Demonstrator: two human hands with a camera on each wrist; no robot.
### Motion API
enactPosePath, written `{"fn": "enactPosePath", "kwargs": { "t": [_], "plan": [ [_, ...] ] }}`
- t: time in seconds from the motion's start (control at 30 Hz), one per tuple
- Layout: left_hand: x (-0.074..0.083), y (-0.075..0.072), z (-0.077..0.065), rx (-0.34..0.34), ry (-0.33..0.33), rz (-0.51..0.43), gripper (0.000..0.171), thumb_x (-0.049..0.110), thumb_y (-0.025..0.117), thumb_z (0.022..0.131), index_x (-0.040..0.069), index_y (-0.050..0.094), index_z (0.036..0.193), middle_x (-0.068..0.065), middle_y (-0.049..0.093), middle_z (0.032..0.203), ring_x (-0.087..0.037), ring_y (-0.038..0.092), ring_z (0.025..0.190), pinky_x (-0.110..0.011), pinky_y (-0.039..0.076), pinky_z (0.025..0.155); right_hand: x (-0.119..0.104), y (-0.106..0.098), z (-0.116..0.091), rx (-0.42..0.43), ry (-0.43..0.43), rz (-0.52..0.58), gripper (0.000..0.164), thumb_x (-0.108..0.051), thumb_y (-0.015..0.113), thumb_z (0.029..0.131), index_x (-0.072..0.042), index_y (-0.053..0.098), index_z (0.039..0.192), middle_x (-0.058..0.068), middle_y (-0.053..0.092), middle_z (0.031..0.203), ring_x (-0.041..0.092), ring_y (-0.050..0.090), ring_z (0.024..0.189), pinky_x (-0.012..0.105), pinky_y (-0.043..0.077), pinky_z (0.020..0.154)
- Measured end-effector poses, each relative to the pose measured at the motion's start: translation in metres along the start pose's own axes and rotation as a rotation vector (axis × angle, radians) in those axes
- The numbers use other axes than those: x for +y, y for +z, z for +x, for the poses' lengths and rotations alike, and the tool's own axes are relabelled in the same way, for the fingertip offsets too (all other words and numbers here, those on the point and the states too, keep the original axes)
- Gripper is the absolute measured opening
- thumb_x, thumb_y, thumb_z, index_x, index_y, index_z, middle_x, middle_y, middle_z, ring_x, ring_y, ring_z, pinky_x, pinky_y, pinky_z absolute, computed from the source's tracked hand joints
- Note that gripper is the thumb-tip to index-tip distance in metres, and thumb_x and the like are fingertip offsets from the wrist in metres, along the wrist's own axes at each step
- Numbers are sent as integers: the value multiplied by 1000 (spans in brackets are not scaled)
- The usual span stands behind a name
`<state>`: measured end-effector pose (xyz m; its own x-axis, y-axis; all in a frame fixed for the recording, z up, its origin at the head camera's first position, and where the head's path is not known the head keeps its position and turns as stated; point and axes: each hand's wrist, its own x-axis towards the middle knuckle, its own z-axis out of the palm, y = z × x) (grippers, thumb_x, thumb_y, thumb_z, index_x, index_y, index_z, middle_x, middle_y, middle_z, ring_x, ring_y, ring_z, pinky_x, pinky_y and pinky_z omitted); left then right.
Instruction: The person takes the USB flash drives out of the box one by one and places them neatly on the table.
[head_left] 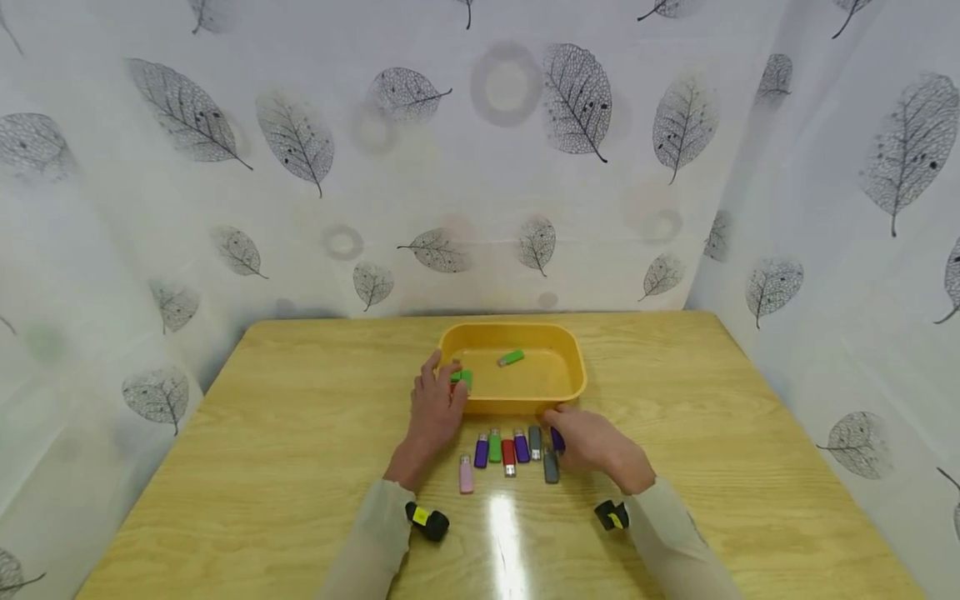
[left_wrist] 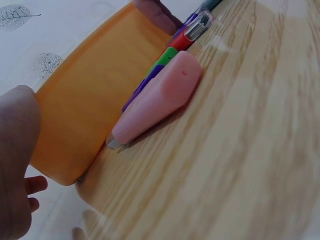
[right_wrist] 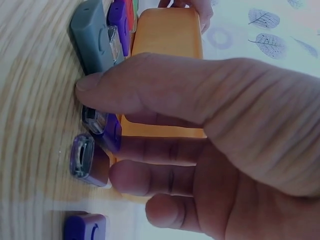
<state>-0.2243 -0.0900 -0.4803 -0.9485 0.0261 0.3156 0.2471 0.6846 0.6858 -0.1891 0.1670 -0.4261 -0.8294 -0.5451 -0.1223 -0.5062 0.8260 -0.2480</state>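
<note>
My left hand [head_left: 437, 408] grips the left front corner of the yellow tray [head_left: 517, 406], its thumb over the rim and two fingertips outside. Under its fingers, green [head_left: 467, 377] and red USB sticks lie inside the tray. My right hand [head_left: 596, 442] reaches down at the tray's front wall, thumb on the left and fingers on the right. A purple USB stick [right_wrist: 111, 131] shows between thumb and middle finger; I cannot tell whether they pinch it. The thumb overlaps the end of a grey USB stick [right_wrist: 92, 37]. A dark-sided stick [right_wrist: 89, 159] is beside the ring finger.
Several USB sticks line the table before the tray: pink [left_wrist: 157, 97], purple [head_left: 482, 452], green [head_left: 495, 447], red [head_left: 508, 454] and others. Another green stick [head_left: 512, 357] lies deeper in the tray. Leaf-printed cloth [head_left: 480, 183] hangs behind the wooden table [head_left: 315, 433].
</note>
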Motion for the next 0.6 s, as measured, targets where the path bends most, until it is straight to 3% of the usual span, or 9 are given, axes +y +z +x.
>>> {"fn": "enactPosePath", "kwargs": {
  "t": [0.17, 0.33, 0.6],
  "plan": [
    [0, -1, 1, -5, -5, -4, 41, 26, 46, 99, 6, 54, 133, -17, 23, 159, -41, 39, 125, -58, 32, 103, -2, -6, -2, -15, 19, 19, 44, -2, 79, 72, -10, 62, 112, 5, 62, 109, 22, 59, 88, 42, 53, 82],
    [0, 1, 1, 9, 10, 2, 41, 27, 45, 99, 5, 55, 132, -19, 24, 158, -43, 40, 124, -60, 32, 102, -3, -11, -6, -6, 15, 65, 44, -11, 79, 78, -8, 63, 119, 6, 66, 118, 25, 63, 102, 43, 53, 88],
    [-2, 0, 3, 4, 7, 6, 41, 28, 45, 99, 5, 55, 133, -18, 23, 159, -41, 39, 124, -58, 33, 102, -5, -25, -5, 86, -64, 95, 17, -14, 67, 91, -5, 65, 106, 2, 67, 94, 16, 60, 80, 36, 53, 75]
  ]
}}
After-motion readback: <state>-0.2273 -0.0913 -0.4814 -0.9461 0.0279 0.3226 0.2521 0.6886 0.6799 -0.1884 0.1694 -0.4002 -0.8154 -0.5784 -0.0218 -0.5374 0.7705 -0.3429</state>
